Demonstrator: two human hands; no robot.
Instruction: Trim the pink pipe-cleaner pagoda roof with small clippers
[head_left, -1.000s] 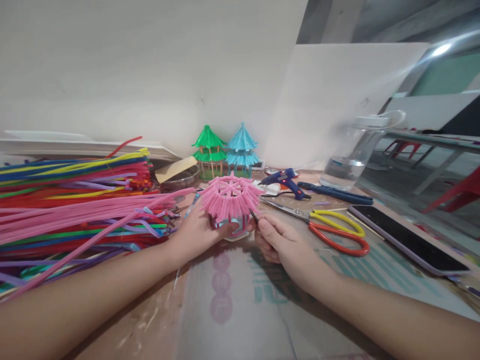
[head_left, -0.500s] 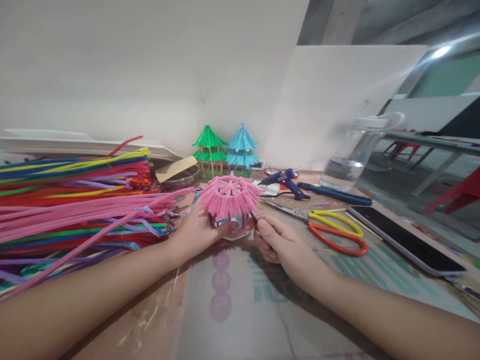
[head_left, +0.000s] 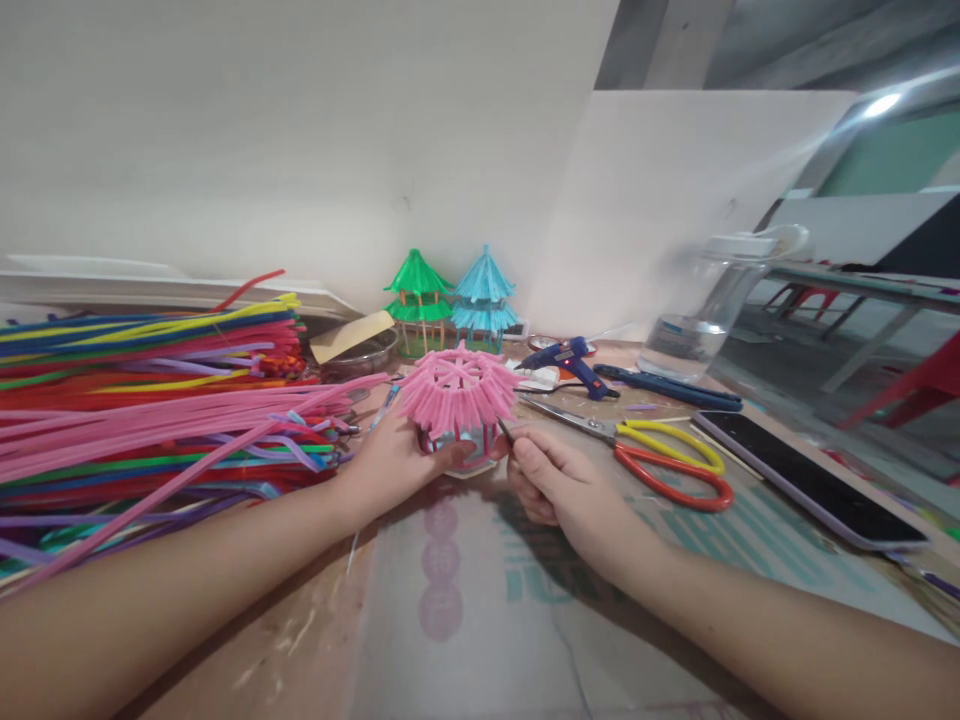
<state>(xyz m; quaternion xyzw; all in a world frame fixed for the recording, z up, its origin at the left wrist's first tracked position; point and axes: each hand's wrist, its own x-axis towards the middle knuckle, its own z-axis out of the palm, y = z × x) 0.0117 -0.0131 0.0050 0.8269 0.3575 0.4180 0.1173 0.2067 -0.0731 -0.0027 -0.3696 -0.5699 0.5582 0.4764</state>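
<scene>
A small pink pavilion model [head_left: 459, 398] made of pipe cleaners stands on the table in front of me, its fringed roof facing up. My left hand [head_left: 390, 462] grips its base from the left, thumb wrapped under the roof. My right hand [head_left: 559, 487] is closed around a thin dark stick [head_left: 506, 432] whose tip touches the model's right side under the roof edge.
A big heap of coloured pipe cleaners [head_left: 150, 400] fills the left. Green [head_left: 418, 300] and blue [head_left: 484, 298] finished pavilions stand by the wall. A blue glue gun [head_left: 571, 362], orange-and-yellow scissors [head_left: 660, 462], a phone [head_left: 810, 478] and a clear bottle [head_left: 712, 310] lie to the right.
Both hands and the pink model have barely shifted; only the view has moved slightly.
</scene>
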